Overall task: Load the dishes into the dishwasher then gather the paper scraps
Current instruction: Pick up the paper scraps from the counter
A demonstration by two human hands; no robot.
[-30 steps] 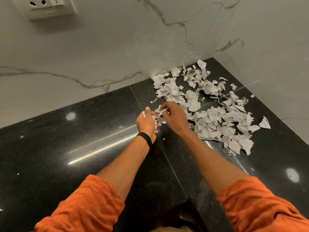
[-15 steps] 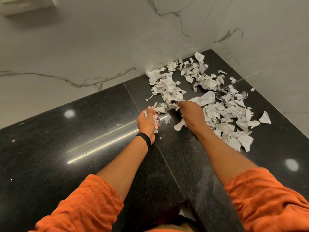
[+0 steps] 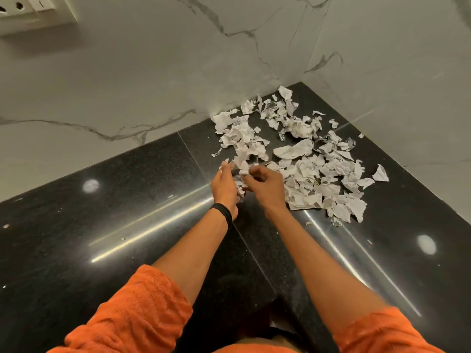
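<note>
My left hand point(image 3: 224, 186) holds small white paper scraps point(image 3: 239, 187), mostly hidden inside. My right hand point(image 3: 266, 184) pinches one blurry scrap point(image 3: 243, 169).

left hand point(image 3: 224, 186) cups paper scraps point(image 3: 307, 167); right hand point(image 3: 268, 186) pinches one, black counter point(image 3: 122, 233).
</note>
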